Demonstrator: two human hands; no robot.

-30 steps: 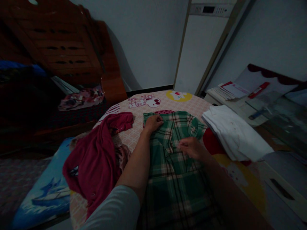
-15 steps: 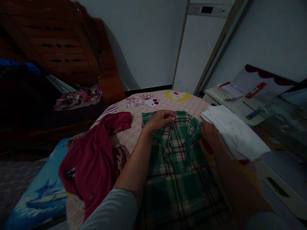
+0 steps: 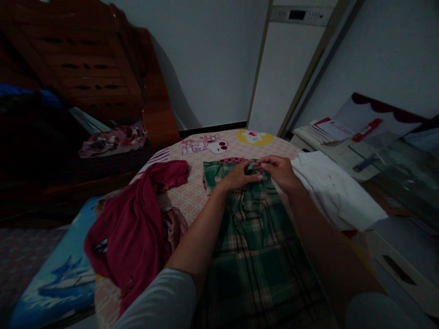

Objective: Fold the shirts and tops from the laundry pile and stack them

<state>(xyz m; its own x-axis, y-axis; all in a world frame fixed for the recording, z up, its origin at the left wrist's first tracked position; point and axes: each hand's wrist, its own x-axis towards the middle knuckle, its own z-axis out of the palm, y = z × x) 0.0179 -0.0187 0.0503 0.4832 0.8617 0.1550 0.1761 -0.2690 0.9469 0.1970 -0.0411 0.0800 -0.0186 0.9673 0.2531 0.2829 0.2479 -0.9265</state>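
To the far left of the plaid shirt [image 3: 254,256], a wooden chair [image 3: 85,73] is seen, with a bundle of flowered cloth [image 3: 115,139] laid on its seat. A blue cushion [image 3: 58,269], printed with a picture, is placed lower down on the shirt's left. Closer on that side, a dark red sweater [image 3: 137,237] is heaped in loose folds, its sleeve bent outward, and a strip of pink-patterned bench [image 3: 181,194] is left showing between it and the shirt.

The left hand [image 3: 254,169] is held over the upper part of the shirt, with its fingers curved and its thumb spread away from them. The shirt itself is laid face-up along the middle of the bench, green with dark and pale lines, and its upper end is rumpled. The right hand [image 3: 260,167] is brought to the shirt's top edge, opposite the left, with its fingers bent inward; whether cloth is pinched there cannot be told.

Beyond the shirt's top, a tall white cabinet [image 3: 284,73] is stood by the wall. To the shirt's right, a folded white cloth [image 3: 336,187] is laid, and farther right papers [image 3: 325,132] and a red tube [image 3: 368,130] are seen
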